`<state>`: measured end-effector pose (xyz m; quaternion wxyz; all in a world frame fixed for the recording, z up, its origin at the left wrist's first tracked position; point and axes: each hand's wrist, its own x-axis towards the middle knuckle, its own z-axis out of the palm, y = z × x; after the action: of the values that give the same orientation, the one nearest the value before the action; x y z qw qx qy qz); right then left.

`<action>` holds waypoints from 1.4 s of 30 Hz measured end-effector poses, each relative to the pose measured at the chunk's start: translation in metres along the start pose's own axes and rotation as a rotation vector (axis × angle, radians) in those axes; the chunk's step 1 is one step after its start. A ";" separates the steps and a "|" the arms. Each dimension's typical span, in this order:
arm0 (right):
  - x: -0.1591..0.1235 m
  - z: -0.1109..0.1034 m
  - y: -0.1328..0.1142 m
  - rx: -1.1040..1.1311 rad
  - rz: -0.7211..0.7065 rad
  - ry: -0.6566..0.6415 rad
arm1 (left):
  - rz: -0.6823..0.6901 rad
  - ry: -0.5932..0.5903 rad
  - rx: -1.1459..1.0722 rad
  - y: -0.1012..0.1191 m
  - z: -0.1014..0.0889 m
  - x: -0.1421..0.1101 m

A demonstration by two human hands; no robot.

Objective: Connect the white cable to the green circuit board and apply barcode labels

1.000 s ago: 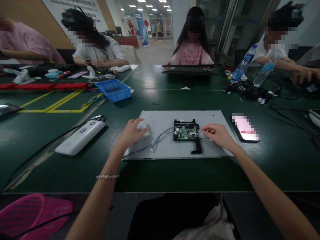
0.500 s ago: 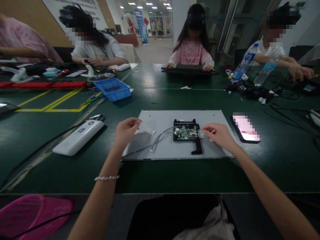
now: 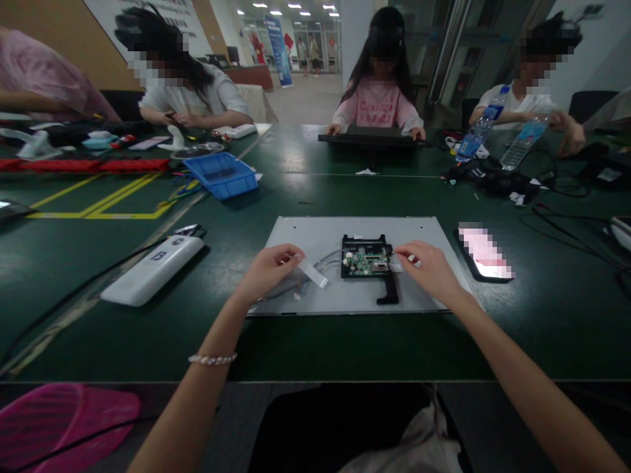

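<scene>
Between the thumb and fingers of my left hand hangs a whitish translucent strip, which looks like tape. Below it, grey cables run over a flat light-grey panel. A green circuit board sits in a black plastic frame on the panel's middle. My right hand is closed in a pinch at the frame's right edge, beside a small clear tab; whatever its fingertips grip is too small to make out.
A white power bank lies to the left, a phone to the right. Farther back are a blue tray and plastic bottles. Several people sit around the table; one across holds a black panel. A pink basket stands below the table edge.
My left hand has moved right and slightly down with the strip, closer to the circuit board. My right hand has shifted slightly left. The person at far right has drawn their arms back.
</scene>
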<state>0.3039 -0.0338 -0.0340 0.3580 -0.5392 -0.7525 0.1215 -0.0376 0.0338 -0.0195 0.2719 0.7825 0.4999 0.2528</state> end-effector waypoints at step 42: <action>-0.011 0.069 -0.105 -0.390 -0.588 -0.415 | 0.252 -0.087 0.442 -0.003 0.015 -0.001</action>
<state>0.1835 -0.0708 -0.0276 0.1092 -0.3227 -0.9399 -0.0248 -0.0294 0.0312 -0.0327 0.0817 0.8892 0.4293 0.1351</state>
